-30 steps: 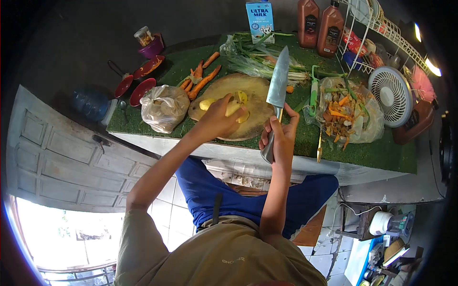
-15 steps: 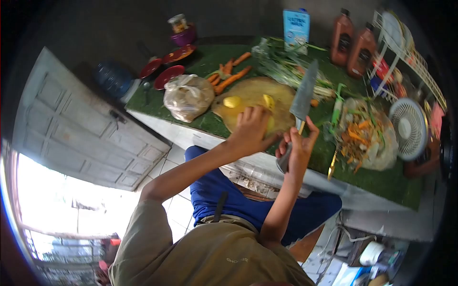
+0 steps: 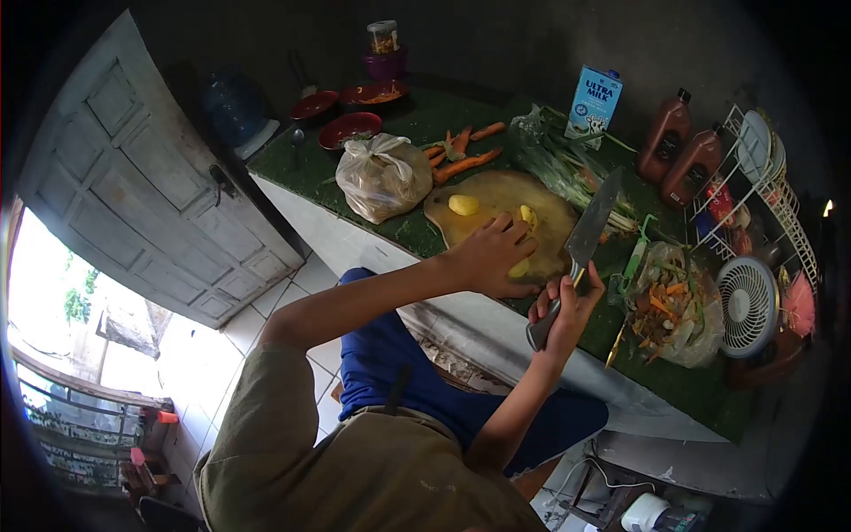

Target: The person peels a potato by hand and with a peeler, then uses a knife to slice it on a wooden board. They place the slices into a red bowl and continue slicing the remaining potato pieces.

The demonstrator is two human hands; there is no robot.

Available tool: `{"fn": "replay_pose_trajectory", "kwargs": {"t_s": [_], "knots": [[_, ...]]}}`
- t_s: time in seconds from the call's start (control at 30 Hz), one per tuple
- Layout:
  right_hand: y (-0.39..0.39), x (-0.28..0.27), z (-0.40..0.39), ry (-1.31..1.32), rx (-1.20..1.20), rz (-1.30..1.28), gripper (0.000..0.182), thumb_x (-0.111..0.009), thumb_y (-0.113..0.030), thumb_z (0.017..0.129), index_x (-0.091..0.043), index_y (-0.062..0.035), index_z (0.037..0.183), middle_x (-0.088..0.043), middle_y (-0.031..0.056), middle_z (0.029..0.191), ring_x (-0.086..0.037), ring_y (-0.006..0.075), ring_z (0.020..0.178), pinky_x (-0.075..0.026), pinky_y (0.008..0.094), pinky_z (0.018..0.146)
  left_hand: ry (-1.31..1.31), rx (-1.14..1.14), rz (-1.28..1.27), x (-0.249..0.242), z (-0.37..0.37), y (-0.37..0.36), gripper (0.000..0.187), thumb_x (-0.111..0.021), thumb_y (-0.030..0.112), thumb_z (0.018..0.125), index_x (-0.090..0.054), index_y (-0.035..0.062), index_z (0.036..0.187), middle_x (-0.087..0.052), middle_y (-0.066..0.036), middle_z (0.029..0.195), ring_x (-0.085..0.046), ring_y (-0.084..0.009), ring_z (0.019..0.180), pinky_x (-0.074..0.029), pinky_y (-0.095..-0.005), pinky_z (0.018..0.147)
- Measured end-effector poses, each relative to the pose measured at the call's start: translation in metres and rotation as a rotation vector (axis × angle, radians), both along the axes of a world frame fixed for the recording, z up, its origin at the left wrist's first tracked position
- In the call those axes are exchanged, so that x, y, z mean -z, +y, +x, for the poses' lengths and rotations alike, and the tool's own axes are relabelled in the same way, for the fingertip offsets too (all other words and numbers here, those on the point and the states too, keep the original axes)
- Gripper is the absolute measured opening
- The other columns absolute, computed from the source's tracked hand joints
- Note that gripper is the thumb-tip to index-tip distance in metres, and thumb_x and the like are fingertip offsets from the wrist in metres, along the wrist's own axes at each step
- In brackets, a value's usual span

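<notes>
My left hand (image 3: 493,257) rests on the round wooden cutting board (image 3: 556,215), its fingers curled over a cut yellow potato (image 3: 528,218). A yellow piece (image 3: 519,267) shows below those fingers; what lies under the palm is hidden. Another peeled potato piece (image 3: 463,205) sits apart on the board's left side. In my right hand (image 3: 567,312), at the board's right edge, the grey handle of a kitchen knife (image 3: 592,219) is gripped. The blade is raised, tip pointing up and away, clear of the potato.
Carrots (image 3: 465,164), a tied plastic bag (image 3: 383,180) and red bowls (image 3: 348,129) lie left and behind. Green onions (image 3: 572,168), a milk carton (image 3: 594,104) and sauce bottles (image 3: 665,133) stand behind. Rightward are a peeler (image 3: 635,261), a bag of peelings (image 3: 678,306) and a dish rack (image 3: 745,195).
The whole view has shifted and tilted with my head. My left hand stays on the potato, and my right hand still holds the knife raised beside the board.
</notes>
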State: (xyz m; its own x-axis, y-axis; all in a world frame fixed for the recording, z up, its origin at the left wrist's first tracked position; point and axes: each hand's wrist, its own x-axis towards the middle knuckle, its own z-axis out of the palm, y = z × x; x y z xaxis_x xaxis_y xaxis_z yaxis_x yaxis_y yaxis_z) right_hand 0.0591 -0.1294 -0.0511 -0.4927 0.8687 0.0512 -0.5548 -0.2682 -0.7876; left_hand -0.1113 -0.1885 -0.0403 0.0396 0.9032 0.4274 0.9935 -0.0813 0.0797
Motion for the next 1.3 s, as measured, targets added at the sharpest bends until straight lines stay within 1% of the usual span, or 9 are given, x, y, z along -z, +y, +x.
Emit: {"fn": "replay_pose_trajectory", "kwargs": {"t_s": [0.07, 0.13, 0.43, 0.53, 0.67, 0.77, 0.87, 1.07, 1.3], "knots": [[0.002, 0.006, -0.001, 0.005, -0.006, 0.016, 0.050, -0.061, -0.021, 0.100, -0.035, -0.0231, 0.143, -0.050, 0.0025, 0.076, -0.046, 0.0116, 0.048, -0.039, 0.0275, 0.038, 0.016, 0.025, 0.014, 0.000, -0.003, -0.001, 0.064, -0.067, 0.057, 0.082, -0.059, 0.0027, 0.114, -0.054, -0.017, 0.115, -0.051, -0.0379, 0.106, -0.051, -0.0482, 0.089], [0.000, 0.004, -0.001, 0.000, 0.000, 0.034, 0.048, -0.062, -0.021, 0.100, -0.037, -0.0235, 0.141, -0.050, 0.0021, 0.077, -0.046, 0.0104, 0.049, -0.039, 0.0258, 0.039, 0.041, 0.060, 0.032, 0.004, -0.007, -0.003, 0.067, -0.065, 0.060, 0.083, -0.059, 0.0022, 0.117, -0.055, -0.016, 0.117, -0.052, -0.0376, 0.106, -0.052, -0.0476, 0.088], [-0.003, 0.003, -0.003, -0.015, -0.009, 0.069, 0.047, -0.062, -0.021, 0.099, -0.039, -0.0242, 0.140, -0.049, 0.0022, 0.076, -0.046, 0.0098, 0.048, -0.038, 0.0248, 0.036, 0.121, 0.233, 0.078, 0.009, -0.020, -0.007, 0.052, -0.063, 0.056, 0.088, -0.060, 0.0080, 0.108, -0.057, -0.010, 0.115, -0.053, -0.0324, 0.107, -0.053, -0.0438, 0.082], [0.000, 0.007, 0.000, -0.017, -0.012, 0.056, 0.047, -0.062, -0.021, 0.100, -0.039, -0.0260, 0.140, -0.050, 0.0028, 0.077, -0.045, 0.0105, 0.047, -0.038, 0.0251, 0.036, 0.106, 0.241, 0.036, 0.009, -0.018, -0.010, 0.047, -0.067, 0.052, 0.086, -0.060, 0.0104, 0.105, -0.058, -0.007, 0.111, -0.054, -0.0312, 0.106, -0.052, -0.0428, 0.085], [-0.001, 0.006, -0.003, -0.011, -0.005, 0.052, 0.047, -0.061, -0.020, 0.100, -0.037, -0.0262, 0.140, -0.050, 0.0040, 0.077, -0.046, 0.0115, 0.046, -0.039, 0.0257, 0.036, 0.151, 0.272, 0.201, 0.007, -0.019, -0.012, 0.033, -0.068, 0.043, 0.089, -0.062, 0.0108, 0.093, -0.060, -0.003, 0.091, -0.060, -0.0240, 0.088, -0.054, -0.0363, 0.067], [-0.002, 0.007, -0.003, -0.010, 0.001, 0.057, 0.048, -0.061, -0.020, 0.100, -0.036, -0.0246, 0.141, -0.050, 0.0046, 0.077, -0.047, 0.0118, 0.046, -0.039, 0.0263, 0.037, 0.078, 0.274, 0.239, 0.008, -0.020, -0.011, 0.021, -0.071, 0.029, 0.089, -0.062, 0.0099, 0.087, -0.059, -0.004, 0.084, -0.060, -0.0233, 0.084, -0.054, -0.0336, 0.068], [-0.002, 0.005, -0.002, -0.018, -0.007, 0.074, 0.048, -0.060, -0.020, 0.101, -0.035, -0.0228, 0.141, -0.050, 0.0049, 0.078, -0.048, 0.0115, 0.047, -0.041, 0.0270, 0.037, 0.029, 0.258, 0.258, 0.011, -0.020, -0.007, 0.018, -0.072, 0.024, 0.088, -0.062, 0.0088, 0.084, -0.059, -0.003, 0.082, -0.061, -0.0225, 0.081, -0.054, -0.0341, 0.065], [0.001, 0.009, -0.001, 0.008, -0.037, 0.072, 0.048, -0.059, -0.020, 0.101, -0.033, -0.0233, 0.142, -0.051, 0.0048, 0.078, -0.048, 0.0107, 0.047, -0.043, 0.0269, 0.037, 0.057, 0.307, 0.205, 0.007, -0.020, -0.009, 0.017, -0.072, 0.021, 0.088, -0.062, 0.0082, 0.084, -0.059, -0.003, 0.082, -0.061, -0.0222, 0.081, -0.054, -0.0347, 0.061], [0.002, 0.012, 0.001, 0.052, -0.073, 0.079, 0.050, -0.059, -0.021, 0.101, -0.032, -0.0229, 0.143, -0.052, 0.0047, 0.078, -0.050, 0.0107, 0.048, -0.043, 0.0271, 0.037, 0.196, 0.421, 0.258, -0.003, -0.025, -0.019, 0.020, -0.074, 0.020, 0.086, -0.058, 0.0094, 0.080, -0.056, -0.001, 0.081, -0.061, -0.0198, 0.080, -0.053, -0.0318, 0.056]]}}
